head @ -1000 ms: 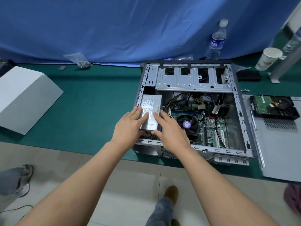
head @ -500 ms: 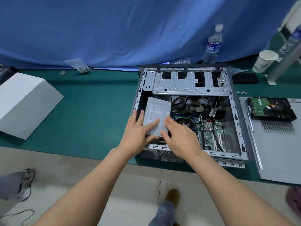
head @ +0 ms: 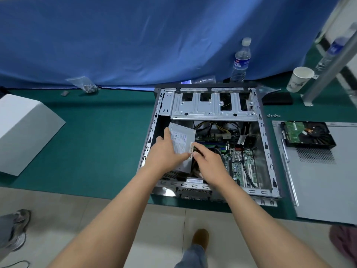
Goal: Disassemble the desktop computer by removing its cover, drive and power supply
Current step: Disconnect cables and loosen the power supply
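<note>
Here the left hand (head: pixel 165 151) grips the power supply (head: pixel 181 144) from its left side, fingers laid up along the box's edge and thumb lying across its labelled top. The right hand (head: pixel 209 163) holds the box's right edge, fingertips curled at the side where a bundle of wires shows beneath. Between the two hands the supply sits tilted, its far end raised above the floor of the case (head: pixel 267 151), in the case's near-left corner. Both forearms reach forward from the bottom of the view and converge over the case's near rail.

Just right of the right hand lies the motherboard (head: pixel 239 163), with yellow and black cables (head: pixel 216 128) beyond it. Farther from the hands the drive cage (head: pixel 212 109) spans the case. Well to the right, the cover (head: pixel 328 180) lies flat on the green desk (head: pixel 96 142), and the drive (head: pixel 307 134) rests on its far end. Beyond the case stand a bottle (head: pixel 240 60) and a paper cup (head: pixel 299 79). Well left of the hands sits a white box (head: pixel 23 132).
</note>
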A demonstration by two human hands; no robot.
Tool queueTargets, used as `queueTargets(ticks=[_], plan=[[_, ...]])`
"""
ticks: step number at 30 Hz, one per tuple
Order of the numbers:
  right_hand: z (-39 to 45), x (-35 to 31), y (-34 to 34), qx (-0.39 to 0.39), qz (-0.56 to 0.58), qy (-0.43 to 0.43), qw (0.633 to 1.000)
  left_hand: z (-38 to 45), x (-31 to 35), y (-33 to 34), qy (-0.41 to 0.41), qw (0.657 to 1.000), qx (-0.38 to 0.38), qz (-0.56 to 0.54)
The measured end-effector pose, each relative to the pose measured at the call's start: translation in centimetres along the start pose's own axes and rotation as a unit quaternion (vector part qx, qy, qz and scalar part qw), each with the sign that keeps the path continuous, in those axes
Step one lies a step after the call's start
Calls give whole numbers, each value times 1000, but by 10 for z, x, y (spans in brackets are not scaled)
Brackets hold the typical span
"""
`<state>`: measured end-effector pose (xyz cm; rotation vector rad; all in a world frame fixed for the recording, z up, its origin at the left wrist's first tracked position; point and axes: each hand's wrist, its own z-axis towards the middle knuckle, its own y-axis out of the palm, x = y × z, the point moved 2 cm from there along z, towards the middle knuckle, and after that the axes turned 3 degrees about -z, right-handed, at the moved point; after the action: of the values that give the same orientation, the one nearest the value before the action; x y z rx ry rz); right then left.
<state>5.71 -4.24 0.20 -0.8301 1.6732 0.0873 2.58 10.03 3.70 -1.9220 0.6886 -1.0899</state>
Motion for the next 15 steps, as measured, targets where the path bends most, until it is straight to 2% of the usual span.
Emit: queueTargets(ticks=[3, 6, 10, 13, 15], plan=[[11, 3, -2, -17, 158, 84, 984, 7, 12, 12, -45, 997, 16, 60], [20, -4, 5, -42, 264, 126, 955, 15, 20, 18, -55, 989, 60, 125], [32, -5, 6, -11, 268, 146, 952, 21, 17, 23, -60, 977, 107, 174], [36, -5, 0, 20, 265, 164, 950, 24, 15, 22, -41, 978, 123, 165], [40, -11, -3, 27, 281, 139, 949, 27, 13, 13, -36, 981, 132, 134]])
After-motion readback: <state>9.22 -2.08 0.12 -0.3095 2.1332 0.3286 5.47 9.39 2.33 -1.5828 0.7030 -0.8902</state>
